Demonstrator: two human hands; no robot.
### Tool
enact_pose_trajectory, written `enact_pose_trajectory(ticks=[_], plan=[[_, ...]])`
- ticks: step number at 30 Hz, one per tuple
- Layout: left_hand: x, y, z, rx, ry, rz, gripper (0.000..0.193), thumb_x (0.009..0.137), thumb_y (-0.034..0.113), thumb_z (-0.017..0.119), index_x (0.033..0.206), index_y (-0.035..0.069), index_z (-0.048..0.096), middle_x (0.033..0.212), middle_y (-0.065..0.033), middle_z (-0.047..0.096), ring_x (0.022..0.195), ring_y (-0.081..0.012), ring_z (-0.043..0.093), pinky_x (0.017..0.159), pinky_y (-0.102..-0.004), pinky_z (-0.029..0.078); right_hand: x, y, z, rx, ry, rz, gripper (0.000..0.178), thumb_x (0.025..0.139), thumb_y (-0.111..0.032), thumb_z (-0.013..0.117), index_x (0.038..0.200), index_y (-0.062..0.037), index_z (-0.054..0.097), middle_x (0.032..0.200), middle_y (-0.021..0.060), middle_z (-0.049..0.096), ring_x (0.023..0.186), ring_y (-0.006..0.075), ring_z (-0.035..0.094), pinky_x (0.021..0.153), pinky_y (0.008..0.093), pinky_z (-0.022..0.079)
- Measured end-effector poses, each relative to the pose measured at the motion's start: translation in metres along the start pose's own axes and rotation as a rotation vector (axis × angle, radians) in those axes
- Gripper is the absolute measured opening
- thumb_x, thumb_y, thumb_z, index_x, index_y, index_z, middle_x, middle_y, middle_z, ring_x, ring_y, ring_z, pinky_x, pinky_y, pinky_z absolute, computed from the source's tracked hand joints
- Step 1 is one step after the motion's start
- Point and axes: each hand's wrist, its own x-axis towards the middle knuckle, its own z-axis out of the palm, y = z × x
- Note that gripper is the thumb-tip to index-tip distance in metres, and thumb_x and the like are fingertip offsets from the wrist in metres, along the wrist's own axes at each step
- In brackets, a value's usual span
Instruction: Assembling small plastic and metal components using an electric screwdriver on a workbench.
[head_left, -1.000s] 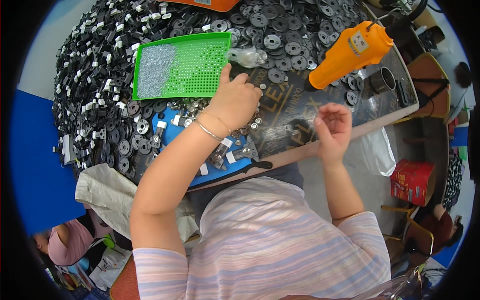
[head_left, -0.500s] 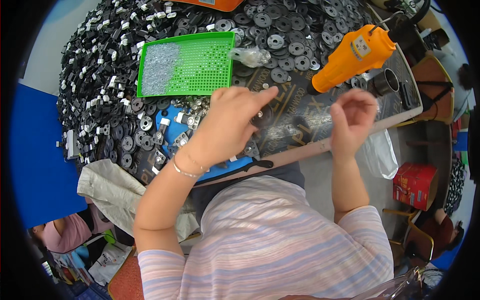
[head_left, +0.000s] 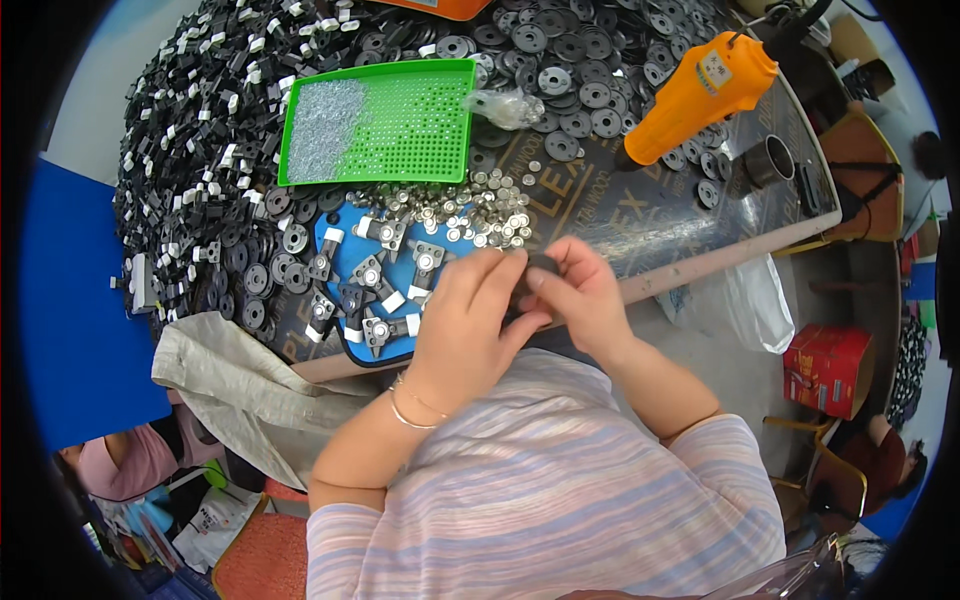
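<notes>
My hands meet just in front of the table's near edge. Between them is a dark round disc (head_left: 541, 266), partly covered by fingers. My right hand (head_left: 585, 298) pinches it between thumb and fingers. From the other side, the fingers of my left hand (head_left: 468, 305) close against it, thumb beneath. Left of my left hand lies a blue mat (head_left: 345, 222) bearing several black assemblies with metal plates and white ends, such as a caster-like piece (head_left: 427, 262). Small round metal parts (head_left: 497, 208) are heaped just beyond my fingers.
A green perforated tray (head_left: 468, 125) holds a pile of small silvery pieces. Behind it are heaps of black-and-white parts (head_left: 190, 130) and grey discs (head_left: 580, 60). An orange power screwdriver (head_left: 700, 95) hangs at right near a dark cylinder (head_left: 770, 162). Pale cloth (head_left: 230, 375) drapes the near-left edge.
My left hand has drawn back toward me from near the green tray. My right hand has come left from below the screwdriver, and both now meet around the dark disc.
</notes>
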Motion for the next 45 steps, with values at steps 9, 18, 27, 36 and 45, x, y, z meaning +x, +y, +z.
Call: enact_pose_trajectory(ticks=[9,18,27,36,45], plan=[[-0.03,-0.007,-0.021,-0.045,0.034,-0.119,0.05,0.062,0.0,0.074,0.109,0.001,0.057,0.105,-0.0139,0.058,0.091,-0.0316,0.055,0.078,-0.0381,0.046,-0.018,-0.013,-0.013,-0.689,0.04,-0.413,0.029,0.071,-0.005,0.076,0.094,-0.0036,0.058,0.088,0.0017,0.059,0.072,0.0085,0.058,0.06,0.0208,0.047],[-0.013,-0.018,-0.003,0.095,-0.224,-0.123,0.052,0.064,0.003,0.071,0.113,0.005,0.054,0.107,-0.0086,0.059,0.103,-0.0267,0.052,0.099,-0.0475,0.03,0.057,-0.084,-0.05,-0.526,0.355,-0.829,0.085,0.065,-0.016,0.081,0.133,-0.0056,0.031,0.126,0.0085,0.045,0.114,0.0187,0.047,0.095,0.033,0.035],[-0.004,-0.015,-0.004,0.157,-0.21,-0.167,0.056,0.061,0.021,0.079,0.111,0.006,0.058,0.106,-0.0059,0.059,0.105,-0.0237,0.05,0.101,-0.0528,0.02,0.066,-0.095,-0.037,-0.367,0.16,-0.712,0.046,0.08,0.0,0.063,0.122,0.002,0.045,0.117,0.014,0.053,0.091,0.02,0.061,0.083,0.0323,0.047],[-0.008,-0.02,0.005,0.3,-0.158,-0.121,0.045,0.066,0.028,0.076,0.101,0.004,0.063,0.094,-0.0055,0.059,0.103,-0.0239,0.05,0.101,-0.0567,0.018,0.079,-0.112,-0.005,-0.337,0.025,-0.831,0.041,0.075,0.004,0.062,0.114,0.0009,0.049,0.107,0.0128,0.053,0.077,0.0175,0.056,0.068,0.0314,0.048],[-0.011,-0.021,0.011,0.276,-0.192,-0.18,0.046,0.061,0.031,0.078,0.098,0.006,0.064,0.093,-0.0025,0.06,0.101,-0.0225,0.052,0.101,-0.058,0.017,0.117,-0.096,0.052,-0.175,-0.209,-0.892,0.025,0.079,-0.005,0.056,0.103,0.0003,0.049,0.097,0.0146,0.052,0.073,0.022,0.056,0.067,0.0327,0.046]])
